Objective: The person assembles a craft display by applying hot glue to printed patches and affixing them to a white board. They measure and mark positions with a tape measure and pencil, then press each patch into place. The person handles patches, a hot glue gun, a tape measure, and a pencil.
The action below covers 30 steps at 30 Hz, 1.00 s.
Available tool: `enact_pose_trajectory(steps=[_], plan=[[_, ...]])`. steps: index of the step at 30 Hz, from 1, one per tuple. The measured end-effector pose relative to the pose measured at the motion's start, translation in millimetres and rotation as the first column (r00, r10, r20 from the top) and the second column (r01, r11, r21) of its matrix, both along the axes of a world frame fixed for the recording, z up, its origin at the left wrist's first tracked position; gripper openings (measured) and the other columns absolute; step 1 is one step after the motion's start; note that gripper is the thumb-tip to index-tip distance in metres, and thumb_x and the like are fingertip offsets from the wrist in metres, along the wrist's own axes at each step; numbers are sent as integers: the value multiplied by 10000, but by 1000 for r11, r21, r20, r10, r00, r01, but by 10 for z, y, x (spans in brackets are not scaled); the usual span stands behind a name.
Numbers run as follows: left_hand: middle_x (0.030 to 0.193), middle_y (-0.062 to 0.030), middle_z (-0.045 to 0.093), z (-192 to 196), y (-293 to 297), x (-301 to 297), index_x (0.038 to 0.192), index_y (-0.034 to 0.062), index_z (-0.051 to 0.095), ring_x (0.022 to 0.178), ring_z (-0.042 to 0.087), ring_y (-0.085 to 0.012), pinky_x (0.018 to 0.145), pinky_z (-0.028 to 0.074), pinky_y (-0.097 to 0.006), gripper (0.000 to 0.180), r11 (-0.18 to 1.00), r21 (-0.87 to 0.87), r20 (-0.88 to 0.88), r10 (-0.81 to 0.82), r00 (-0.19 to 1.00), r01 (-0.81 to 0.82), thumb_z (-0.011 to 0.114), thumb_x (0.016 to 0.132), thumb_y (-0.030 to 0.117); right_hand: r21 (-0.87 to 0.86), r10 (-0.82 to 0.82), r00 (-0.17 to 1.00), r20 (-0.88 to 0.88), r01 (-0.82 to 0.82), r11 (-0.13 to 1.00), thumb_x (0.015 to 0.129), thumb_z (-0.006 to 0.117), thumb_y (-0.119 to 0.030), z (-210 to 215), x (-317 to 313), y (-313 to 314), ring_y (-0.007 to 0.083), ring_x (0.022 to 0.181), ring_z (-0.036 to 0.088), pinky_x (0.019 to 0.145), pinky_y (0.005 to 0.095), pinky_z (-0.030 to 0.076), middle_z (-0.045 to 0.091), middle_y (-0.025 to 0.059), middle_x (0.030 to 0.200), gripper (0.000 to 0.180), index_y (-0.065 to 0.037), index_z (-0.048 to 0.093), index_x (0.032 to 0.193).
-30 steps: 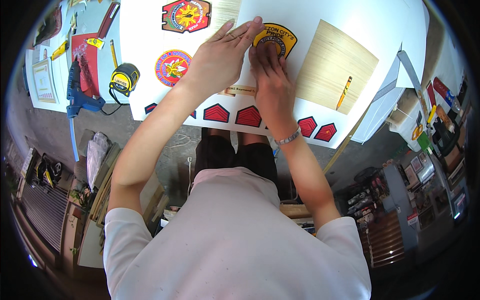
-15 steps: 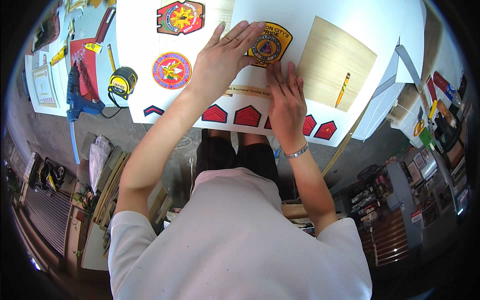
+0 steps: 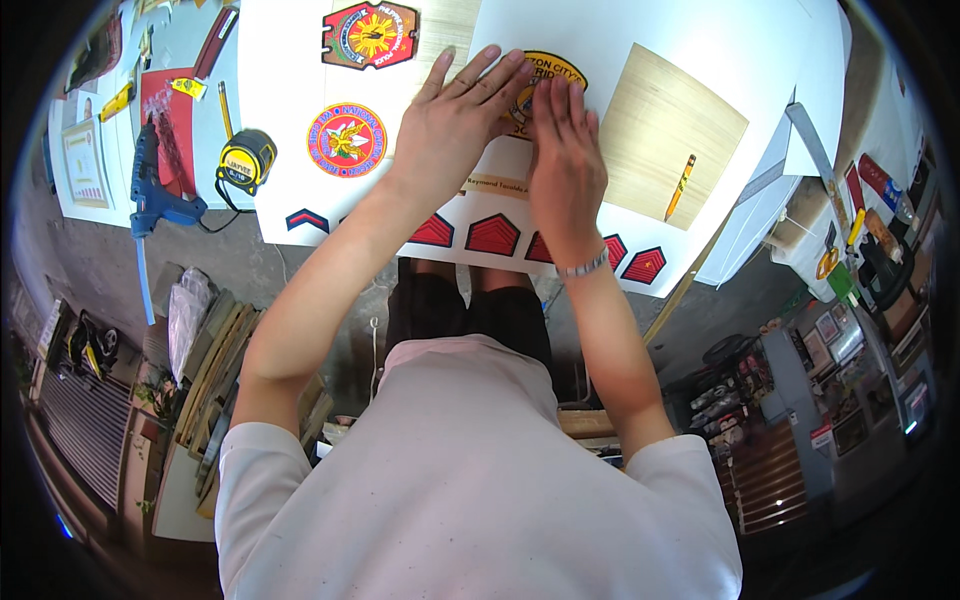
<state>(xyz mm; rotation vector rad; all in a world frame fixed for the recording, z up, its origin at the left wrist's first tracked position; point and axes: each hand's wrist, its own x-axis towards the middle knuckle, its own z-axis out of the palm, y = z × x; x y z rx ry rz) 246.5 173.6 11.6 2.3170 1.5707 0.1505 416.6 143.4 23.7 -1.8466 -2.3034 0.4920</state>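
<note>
Both my hands lie flat on a yellow and black embroidered patch (image 3: 560, 66) on a large white board (image 3: 285, 195). My left hand (image 3: 455, 125), fingers stretched out, covers its left side. My right hand (image 3: 568, 165) presses over its middle and right side, fingers straight and close together, hiding most of the emblem. A brown name strip (image 3: 500, 187) shows between my wrists. Left of my hands are a round red and blue patch (image 3: 346, 140) and a red notched patch (image 3: 370, 36). Red chevron patches (image 3: 493, 236) line the near edge, some partly covered by my arms.
A wood-grain panel (image 3: 660, 125) with a yellow pencil (image 3: 680, 190) is on the right of the board. Leftward lie a tape measure (image 3: 246, 160), a blue glue gun (image 3: 158, 205) and a yellow cutter (image 3: 117, 102). A metal square (image 3: 818, 142) lies far right.
My right hand has moved up from the patch's lower edge onto its middle and right side, covering more of it. My left hand stays at the left side.
</note>
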Motion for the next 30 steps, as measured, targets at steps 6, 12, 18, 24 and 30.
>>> enact_pose_trajectory(steps=[6,12,18,24,30], plan=[[1545,72,545,5,20,-6,1616,229,369,1450,478,-154,1235,355,-482,804,999,26,79,40,996,-43,712,903,370,-172,-38,999,-36,31,985,1034,537,-81,98,-97,-93,319,1482,448,1193,485,388,543,130,1543,448,-43,555,1481],[1517,76,570,-4,11,-4,1656,95,175,1424,507,-167,1222,371,-501,983,994,-31,219,107,970,-102,752,892,318,-7,2,995,-102,-2,1000,1001,559,-38,52,-101,28,326,1475,456,1188,479,397,558,139,1525,479,-52,557,1480],[1553,36,533,-18,21,-29,1652,61,138,1438,495,-184,1228,364,-493,955,1000,6,122,9,993,-9,726,932,279,-73,39,998,-55,-43,996,1009,554,-52,75,-95,28,313,1473,461,1193,467,395,556,139,1528,455,-46,570,1463],[1626,-35,444,14,14,-36,1645,83,240,1519,385,-159,1283,247,-445,796,994,-109,135,20,991,-5,649,981,241,-153,40,998,-54,-48,987,1013,542,-66,79,-131,-12,300,1477,459,1200,455,387,559,130,1527,432,-54,595,1442],[1598,-15,479,40,14,-40,1658,85,144,1474,449,-194,1252,322,-490,895,997,-81,128,19,992,-9,684,951,181,-3,19,996,-83,-20,1000,1026,550,-83,-1,-113,53,290,1476,461,1203,472,381,551,120,1537,445,-75,574,1471]])
